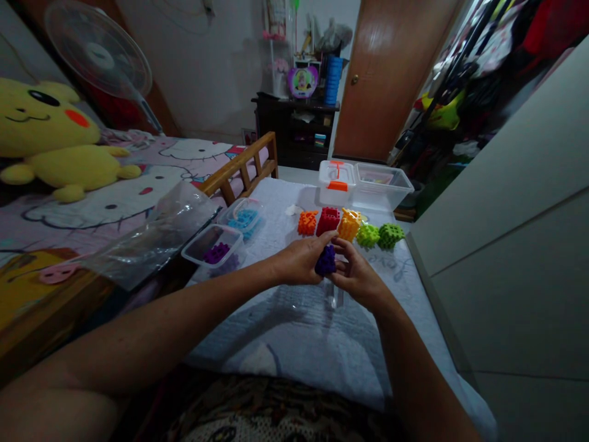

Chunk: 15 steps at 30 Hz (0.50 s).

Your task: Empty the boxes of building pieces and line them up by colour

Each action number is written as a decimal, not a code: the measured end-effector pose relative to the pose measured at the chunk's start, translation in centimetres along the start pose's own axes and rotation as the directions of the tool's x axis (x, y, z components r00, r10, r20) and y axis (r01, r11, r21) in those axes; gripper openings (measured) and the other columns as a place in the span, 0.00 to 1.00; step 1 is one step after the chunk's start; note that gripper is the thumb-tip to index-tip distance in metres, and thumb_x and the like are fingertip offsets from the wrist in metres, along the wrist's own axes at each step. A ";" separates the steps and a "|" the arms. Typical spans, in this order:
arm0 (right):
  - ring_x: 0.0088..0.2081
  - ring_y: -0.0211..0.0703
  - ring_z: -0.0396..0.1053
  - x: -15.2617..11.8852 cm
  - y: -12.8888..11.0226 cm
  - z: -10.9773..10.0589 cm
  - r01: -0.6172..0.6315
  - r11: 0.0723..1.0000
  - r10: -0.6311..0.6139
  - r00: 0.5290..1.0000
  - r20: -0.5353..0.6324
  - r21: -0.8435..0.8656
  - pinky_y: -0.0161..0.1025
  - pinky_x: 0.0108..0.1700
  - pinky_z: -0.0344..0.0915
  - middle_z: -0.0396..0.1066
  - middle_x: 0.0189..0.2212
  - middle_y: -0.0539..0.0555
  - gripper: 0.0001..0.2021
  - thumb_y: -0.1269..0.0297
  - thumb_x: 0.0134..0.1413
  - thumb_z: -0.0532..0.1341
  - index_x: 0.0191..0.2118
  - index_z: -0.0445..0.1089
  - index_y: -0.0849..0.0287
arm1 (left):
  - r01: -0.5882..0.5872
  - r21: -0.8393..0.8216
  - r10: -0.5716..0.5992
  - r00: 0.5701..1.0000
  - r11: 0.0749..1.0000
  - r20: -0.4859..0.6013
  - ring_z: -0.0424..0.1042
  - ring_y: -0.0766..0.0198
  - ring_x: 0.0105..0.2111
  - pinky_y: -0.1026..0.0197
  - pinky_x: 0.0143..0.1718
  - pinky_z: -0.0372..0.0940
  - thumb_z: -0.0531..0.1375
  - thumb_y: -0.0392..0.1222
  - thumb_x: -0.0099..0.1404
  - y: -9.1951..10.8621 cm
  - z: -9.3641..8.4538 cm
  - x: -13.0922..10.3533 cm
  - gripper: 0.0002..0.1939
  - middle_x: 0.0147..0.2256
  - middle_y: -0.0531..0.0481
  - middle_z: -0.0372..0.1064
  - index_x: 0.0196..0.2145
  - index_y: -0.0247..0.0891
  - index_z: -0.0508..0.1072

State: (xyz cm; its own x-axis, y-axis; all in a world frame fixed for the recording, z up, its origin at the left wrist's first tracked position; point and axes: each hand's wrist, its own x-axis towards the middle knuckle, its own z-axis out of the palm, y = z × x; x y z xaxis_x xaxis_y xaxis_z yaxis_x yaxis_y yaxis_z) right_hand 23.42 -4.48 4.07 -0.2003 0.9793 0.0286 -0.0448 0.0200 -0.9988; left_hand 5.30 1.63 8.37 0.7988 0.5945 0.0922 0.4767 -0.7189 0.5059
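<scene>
Six knobbly blocks [326, 261] (one held); four plastic boxes [328, 196]; two hands [301, 261].

At the centre, the purple block [326, 261] looks like knobbly plastic, above matt, wrinkled cloth [285, 341]. Left of centre lies a shiny, crinkled plastic bag [161, 230]; upper right, a glossy wooden door [381, 73]; far left, a plush toy [69, 164].

Head camera: on the person's head, facing forward and down
Cloth-covered table [359, 368]: near, seen from above its near edge
Left hand [301, 258], right hand [358, 273]: near, in the middle
Wooden door [377, 73], dark cabinet [299, 147]: far, across the room
</scene>
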 end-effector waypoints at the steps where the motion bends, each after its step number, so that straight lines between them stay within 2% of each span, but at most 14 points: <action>1: 0.37 0.35 0.73 -0.1 -0.1 -0.1 0.010 1.000 -0.009 1.000 0.004 -0.008 0.38 0.42 0.74 0.66 0.51 0.55 0.36 0.71 0.43 0.68 0.60 0.58 0.50 | 0.000 0.000 0.000 1.000 1.000 0.010 0.71 0.45 0.55 0.48 0.53 0.66 0.64 0.36 0.51 0.0 -0.1 0.0 0.49 0.58 0.32 0.67 0.67 0.36 0.48; 5: 0.39 0.39 0.74 -0.8 -1.0 -0.8 0.044 0.995 -0.042 0.999 0.026 -0.090 0.41 0.44 0.75 0.67 0.52 0.57 0.33 0.71 0.45 0.65 0.60 0.60 0.51 | 0.010 -0.013 -0.009 0.998 1.000 0.054 0.72 0.47 0.52 0.51 0.50 0.66 0.64 0.37 0.52 0.3 -0.5 0.0 0.49 0.57 0.33 0.68 0.68 0.36 0.46; 7: 0.41 0.42 0.74 -1.0 -1.4 -1.5 0.060 0.988 -0.062 0.998 -0.004 -0.141 0.44 0.45 0.74 0.68 0.52 0.58 0.29 0.70 0.47 0.64 0.58 0.63 0.52 | 0.022 -0.012 -0.021 0.996 1.000 0.086 0.73 0.48 0.50 0.52 0.48 0.66 0.64 0.37 0.52 0.6 -0.8 0.1 0.49 0.55 0.34 0.69 0.68 0.37 0.45; 10: 0.42 0.44 0.73 -0.5 -1.4 -2.5 0.081 0.971 -0.121 0.978 -0.171 -0.223 0.46 0.45 0.73 0.71 0.49 0.57 0.22 0.67 0.49 0.62 0.53 0.67 0.53 | 0.031 0.003 -0.031 0.989 1.000 0.146 0.72 0.48 0.50 0.54 0.48 0.66 0.64 0.37 0.52 1.1 -1.1 0.2 0.49 0.54 0.35 0.70 0.67 0.36 0.46; 13: 0.41 0.46 0.72 0.6 -0.2 -3.0 0.087 0.939 -0.208 0.914 -0.348 -0.333 0.47 0.44 0.72 0.73 0.42 0.56 0.17 0.64 0.51 0.62 0.49 0.69 0.54 | 0.028 0.043 -0.037 0.973 0.999 0.229 0.72 0.47 0.52 0.54 0.49 0.66 0.65 0.36 0.50 1.6 -1.0 0.3 0.51 0.55 0.34 0.69 0.68 0.34 0.46; 15: 0.42 0.48 0.72 1.2 1.1 -2.8 0.093 0.908 -0.270 0.874 -0.403 -0.407 0.47 0.44 0.71 0.73 0.41 0.56 0.15 0.63 0.51 0.61 0.46 0.70 0.56 | 0.026 0.076 -0.048 0.952 0.997 0.303 0.72 0.47 0.51 0.54 0.48 0.66 0.66 0.35 0.50 1.9 -0.7 0.4 0.52 0.53 0.34 0.70 0.68 0.33 0.46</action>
State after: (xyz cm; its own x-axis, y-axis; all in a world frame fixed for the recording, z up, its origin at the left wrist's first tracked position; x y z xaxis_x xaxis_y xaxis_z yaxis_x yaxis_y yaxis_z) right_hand 25.85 -2.70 2.91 0.2313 0.9320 0.2790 0.3394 0.1915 -0.9209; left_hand 6.29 0.77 9.93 0.8489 0.4908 -0.1964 0.5235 -0.7287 0.4416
